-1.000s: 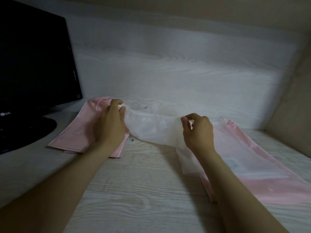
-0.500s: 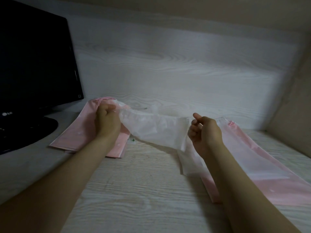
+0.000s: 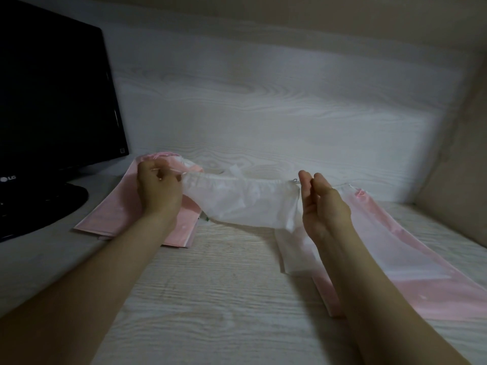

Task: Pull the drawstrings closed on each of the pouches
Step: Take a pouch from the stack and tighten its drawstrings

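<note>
We hold the white pouch (image 3: pixel 245 204) off the bench (image 3: pixel 210 299): left hand (image 3: pixel 158 192) grips one drawstring (image 3: pixel 170 170) end, right hand (image 3: pixel 325 209) pinches the other.

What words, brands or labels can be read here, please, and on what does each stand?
"LG": lower bezel of the black monitor.
Square sticker at the monitor's lower right corner: too small to read.
White pouch: no readable print.

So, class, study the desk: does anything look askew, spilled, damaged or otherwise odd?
Nothing is spilled or torn. The pouches on the right lie fanned and unaligned, and the held white pouch is bunched along its top edge.
</note>
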### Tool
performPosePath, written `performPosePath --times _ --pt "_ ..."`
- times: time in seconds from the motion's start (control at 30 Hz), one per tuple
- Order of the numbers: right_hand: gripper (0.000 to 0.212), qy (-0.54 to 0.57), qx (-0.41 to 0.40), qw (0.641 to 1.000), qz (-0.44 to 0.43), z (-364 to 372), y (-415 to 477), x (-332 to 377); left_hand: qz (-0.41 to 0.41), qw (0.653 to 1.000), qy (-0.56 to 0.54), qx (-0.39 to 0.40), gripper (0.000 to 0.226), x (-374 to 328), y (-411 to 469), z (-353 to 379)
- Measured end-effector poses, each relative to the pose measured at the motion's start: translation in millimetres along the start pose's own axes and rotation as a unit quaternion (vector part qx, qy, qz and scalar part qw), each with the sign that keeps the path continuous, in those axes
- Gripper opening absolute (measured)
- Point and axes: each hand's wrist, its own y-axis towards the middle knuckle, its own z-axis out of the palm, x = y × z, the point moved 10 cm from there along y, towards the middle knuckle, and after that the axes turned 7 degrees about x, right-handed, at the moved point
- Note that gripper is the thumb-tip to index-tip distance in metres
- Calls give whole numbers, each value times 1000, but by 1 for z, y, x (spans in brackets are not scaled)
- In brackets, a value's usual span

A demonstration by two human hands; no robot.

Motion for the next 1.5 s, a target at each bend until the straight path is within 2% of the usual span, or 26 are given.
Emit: performPosePath --times 0.07,0.13,0.2,0.27,0.33,0.37,0.43,0.5,0.53,0.63,0.67,0.73,0.87,0.97,1.03,1.07,1.1,1.13,1.2,1.23,1.27,1.33,1.4,1.47,1.5 --pt "21 0 3 1000 7 1 -1 -5 -17 998 -65 -1 44 5 4 0" --pt "34 -15 -43 999 8 -11 -1 -10 -70 984 -161 -20 48 14 2 -1" --pt "34 -48 -111 993 -7 -30 -5 -6 -132 946 -293 -39 38 29 -2 5" --pt "27 -129 -141 981 -39 -41 -7 5 -179 900 -394 -54 46 38 -7 9" --pt "23 -173 -181 962 -111 -46 -8 23 -201 894 -391 -85 45 40 -9 4" --pt "25 -205 -201 945 -156 -48 -7 35 -198 913 -342 -107 39 38 -10 -2" --pt "30 -368 -179 880 -240 -30 -6 58 -127 970 -181 -96 31 18 -5 -10" --pt "35 -575 -84 771 -262 4 -3 55 -13 996 -80 -23 38 -4 1 3" --pt "36 -651 -40 715 -251 15 -1 44 28 999 -39 14 36 -10 1 11" --pt "42 -786 41 589 -182 29 0 7 125 983 88 97 27 -26 -10 31" --pt "43 -811 49 559 -166 29 1 -1 162 973 127 108 26 -30 -12 35" --pt "41 -829 46 534 -159 28 0 -4 241 943 202 109 23 -39 -19 39" --pt "23 -807 70 559 -177 35 1 0 350 878 304 115 20 -51 -34 44" --pt "38 -798 86 570 -175 40 -4 -5 366 834 391 129 28 -52 -43 55" --pt "41 -799 81 558 -209 45 -8 -2 356 810 445 138 30 -49 -44 60" --pt "41 -793 79 563 -219 46 -9 0 354 803 458 142 29 -49 -45 61" --pt "44 -777 79 586 -216 46 -9 3 347 800 467 146 27 -47 -43 61" --pt "48 -737 78 642 -195 43 -7 6 337 801 472 149 26 -45 -40 60" --pt "46 -581 73 805 -97 29 -2 6 314 806 475 162 27 -39 -32 58" --pt "39 -502 64 862 -39 22 0 0 305 807 476 171 28 -36 -29 58" --pt "32 -442 47 896 1 14 2 -4 297 805 480 182 27 -34 -27 59" --pt "25 -378 -5 926 7 2 6 0 290 795 499 186 24 -31 -24 58" --pt "22 -314 -58 947 -22 -10 7 10 282 784 523 176 18 -31 -21 56" --pt "18 -220 -72 973 -24 -15 7 10 275 776 541 173 11 -30 -22 54" --pt "18 -170 -56 984 -13 -13 8 6 274 783 529 177 12 -31 -25 54"
